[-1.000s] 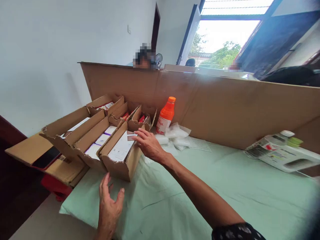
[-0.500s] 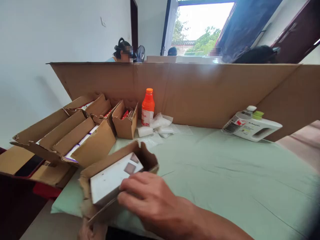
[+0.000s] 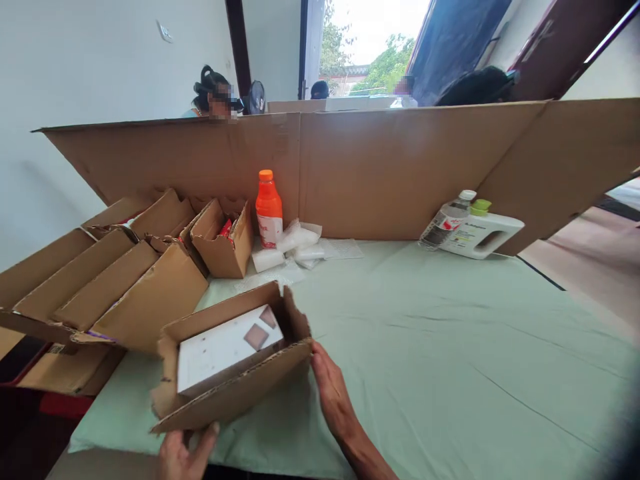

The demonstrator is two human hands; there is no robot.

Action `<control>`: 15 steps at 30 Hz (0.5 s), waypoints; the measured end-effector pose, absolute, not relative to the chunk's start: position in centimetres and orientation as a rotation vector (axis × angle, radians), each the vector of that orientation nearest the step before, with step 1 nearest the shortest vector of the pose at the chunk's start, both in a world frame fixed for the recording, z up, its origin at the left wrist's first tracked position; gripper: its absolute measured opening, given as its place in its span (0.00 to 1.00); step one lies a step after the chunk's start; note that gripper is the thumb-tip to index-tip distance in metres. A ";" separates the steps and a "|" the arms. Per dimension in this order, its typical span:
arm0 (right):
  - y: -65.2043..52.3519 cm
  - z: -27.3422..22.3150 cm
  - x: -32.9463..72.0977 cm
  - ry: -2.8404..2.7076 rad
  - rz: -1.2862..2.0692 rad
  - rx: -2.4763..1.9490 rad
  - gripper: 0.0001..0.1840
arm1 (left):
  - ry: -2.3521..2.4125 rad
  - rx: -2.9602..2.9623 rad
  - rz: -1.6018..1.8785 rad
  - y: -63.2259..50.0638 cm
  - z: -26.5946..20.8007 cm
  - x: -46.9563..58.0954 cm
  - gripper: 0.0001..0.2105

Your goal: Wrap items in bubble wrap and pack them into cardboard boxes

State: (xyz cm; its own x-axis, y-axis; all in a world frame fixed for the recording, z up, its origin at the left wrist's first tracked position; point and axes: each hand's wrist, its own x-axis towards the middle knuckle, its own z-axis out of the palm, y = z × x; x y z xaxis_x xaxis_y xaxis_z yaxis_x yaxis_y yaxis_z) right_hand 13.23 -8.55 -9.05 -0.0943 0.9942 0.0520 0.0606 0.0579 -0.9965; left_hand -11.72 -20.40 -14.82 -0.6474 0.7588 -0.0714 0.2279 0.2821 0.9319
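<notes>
An open cardboard box (image 3: 240, 393) is tilted toward me above the front of the green cloth. Inside it lies a white box (image 3: 220, 350) with brown diamond shapes at one end. My left hand (image 3: 187, 453) grips the cardboard box from below at its near left corner, thumb up against its side. Along the right end, my right hand (image 3: 330, 383) presses against the box wall, its fingertips partly hidden behind the cardboard. Between them the two hands hold the cardboard box.
Several open cardboard boxes (image 3: 150, 293) stand at the left. Behind are an orange bottle (image 3: 270, 210), clear plastic packaging (image 3: 300, 243), a clear bottle (image 3: 447, 220) and a white jug (image 3: 483, 235). A tall cardboard panel (image 3: 360, 173) borders the green cloth (image 3: 400, 333); people sit beyond.
My right hand has moved from the white box inside to the cardboard box's right end. My left hand shows more at the near corner. The view has shifted right.
</notes>
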 end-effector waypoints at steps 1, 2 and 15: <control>-9.0 -9.7 14.8 -1.268 1.147 -1.254 0.33 | 1.973 0.908 1.367 -19.2 -14.8 -10.1 0.24; -9.2 -10.4 16.6 -1.177 1.076 -1.336 0.35 | 1.899 0.947 1.365 -17.8 -14.7 -8.3 0.24; -3.1 -12.0 27.4 -0.738 0.942 -1.242 0.27 | 1.396 1.720 1.175 0.3 -10.3 -1.2 0.26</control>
